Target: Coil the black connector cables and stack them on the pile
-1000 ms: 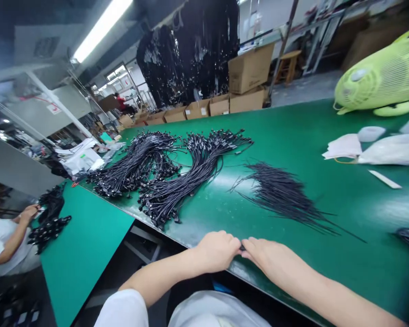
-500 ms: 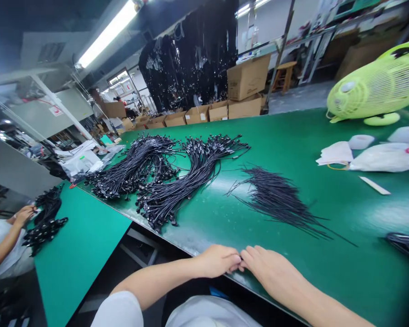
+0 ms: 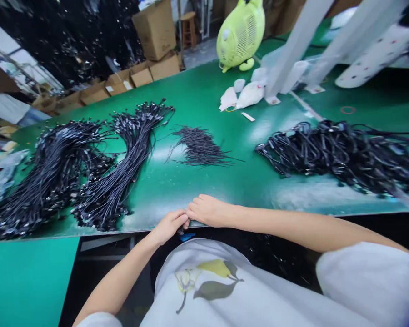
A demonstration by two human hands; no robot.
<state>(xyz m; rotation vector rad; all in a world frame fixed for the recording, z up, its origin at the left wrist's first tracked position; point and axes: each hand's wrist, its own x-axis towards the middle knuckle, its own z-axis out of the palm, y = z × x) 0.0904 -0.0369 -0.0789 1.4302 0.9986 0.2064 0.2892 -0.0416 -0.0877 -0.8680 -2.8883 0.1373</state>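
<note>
My left hand (image 3: pixel 168 225) and my right hand (image 3: pixel 206 210) meet fingertip to fingertip at the near edge of the green table (image 3: pixel 238 181). Both have their fingers pressed together. Whatever they pinch is too small or hidden to name. Beyond them lies a small fan of thin black ties (image 3: pixel 197 147). Two long bundles of black cables (image 3: pixel 119 168) lie to the left, and a tangled pile of black cables (image 3: pixel 341 152) lies to the right.
A yellow-green fan (image 3: pixel 241 34) stands at the far side, with white bags (image 3: pixel 245 94) and a white strip (image 3: pixel 248 116) in front of it. Cardboard boxes (image 3: pixel 141 75) line the far edge. A slanted white post (image 3: pixel 293 45) rises at the right. A lower green bench (image 3: pixel 23 279) sits at the left.
The view has swung right and down, so the right-hand cable pile and my white shirt now show. My hands stay together at the table edge, drawn slightly nearer my body.
</note>
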